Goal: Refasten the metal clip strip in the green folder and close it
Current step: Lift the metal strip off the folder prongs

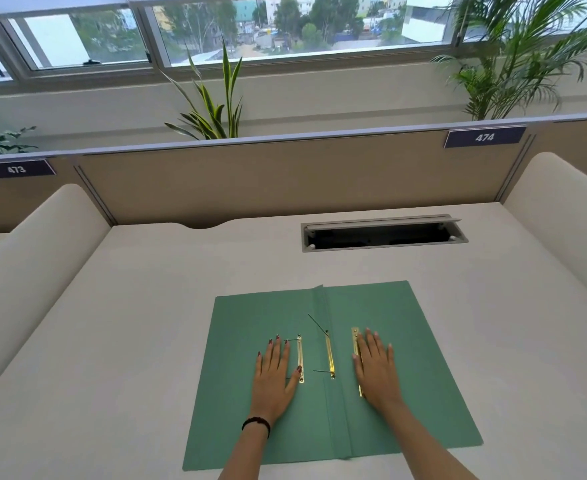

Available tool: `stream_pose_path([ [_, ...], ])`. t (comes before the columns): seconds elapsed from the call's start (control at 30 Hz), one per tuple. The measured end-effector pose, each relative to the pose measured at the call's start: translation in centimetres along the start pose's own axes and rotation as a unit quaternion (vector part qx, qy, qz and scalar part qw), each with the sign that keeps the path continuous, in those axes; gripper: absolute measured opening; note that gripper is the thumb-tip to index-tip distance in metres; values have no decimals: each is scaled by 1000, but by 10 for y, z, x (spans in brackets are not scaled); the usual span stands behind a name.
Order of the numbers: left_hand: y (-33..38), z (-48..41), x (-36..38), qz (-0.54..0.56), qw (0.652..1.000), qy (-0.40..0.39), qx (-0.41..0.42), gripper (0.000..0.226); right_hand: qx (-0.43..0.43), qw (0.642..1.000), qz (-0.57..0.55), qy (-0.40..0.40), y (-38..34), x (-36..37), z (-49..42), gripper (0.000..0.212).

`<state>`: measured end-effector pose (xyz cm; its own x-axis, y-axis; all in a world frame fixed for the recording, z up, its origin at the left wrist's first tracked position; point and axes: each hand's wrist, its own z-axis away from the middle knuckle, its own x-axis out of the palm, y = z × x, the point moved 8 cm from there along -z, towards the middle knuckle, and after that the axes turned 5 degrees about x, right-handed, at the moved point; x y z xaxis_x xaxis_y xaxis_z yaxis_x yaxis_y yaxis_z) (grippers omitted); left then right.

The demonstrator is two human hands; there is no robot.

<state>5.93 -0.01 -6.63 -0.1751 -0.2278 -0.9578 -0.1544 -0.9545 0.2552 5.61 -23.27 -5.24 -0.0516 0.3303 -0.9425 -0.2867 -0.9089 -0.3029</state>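
A green folder (423, 375) lies open and flat on the desk in front of me. Along its spine sits a brass fastener base (330, 356) with two thin prongs sticking up and out. A loose brass strip (300, 358) rests on the left flap, by the thumb of my left hand (274, 372), which lies flat, palm down, fingers apart. Another brass strip (357, 362) lies on the right flap, partly under the thumb edge of my right hand (377, 368), also flat and spread. Neither hand grips anything.
The white desk (146, 323) has an open cable slot (384, 233) at the back right. Curved white dividers (32, 258) flank both sides, with a beige partition (285, 178) behind. Plants and windows stand beyond it.
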Motion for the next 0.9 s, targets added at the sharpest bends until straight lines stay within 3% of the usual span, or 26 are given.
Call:
stream_pose_path([
  [0.23, 4, 4, 3, 32, 999, 39, 10, 54, -30, 999, -33, 0, -10, -6, -5, 48],
  [0.4, 11, 8, -3, 53, 996, 64, 29, 63, 35, 996, -50, 67, -8, -25, -11, 31],
  [0.5, 18, 7, -12, 101, 992, 67, 30, 65, 84, 994, -36, 59, -2, -29, -11, 25],
  [0.6, 32, -1, -27, 165, 983, 67, 37, 53, 131, 990, -43, 42, 6, -29, -13, 22],
  [0.77, 55, -11, -50, 306, 947, 95, 24, 44, 157, 986, -62, 12, 10, -29, -20, 23],
  [0.9, 69, -15, -66, 297, 945, 133, 23, 47, 171, 979, -108, -5, 12, -32, -21, 13],
])
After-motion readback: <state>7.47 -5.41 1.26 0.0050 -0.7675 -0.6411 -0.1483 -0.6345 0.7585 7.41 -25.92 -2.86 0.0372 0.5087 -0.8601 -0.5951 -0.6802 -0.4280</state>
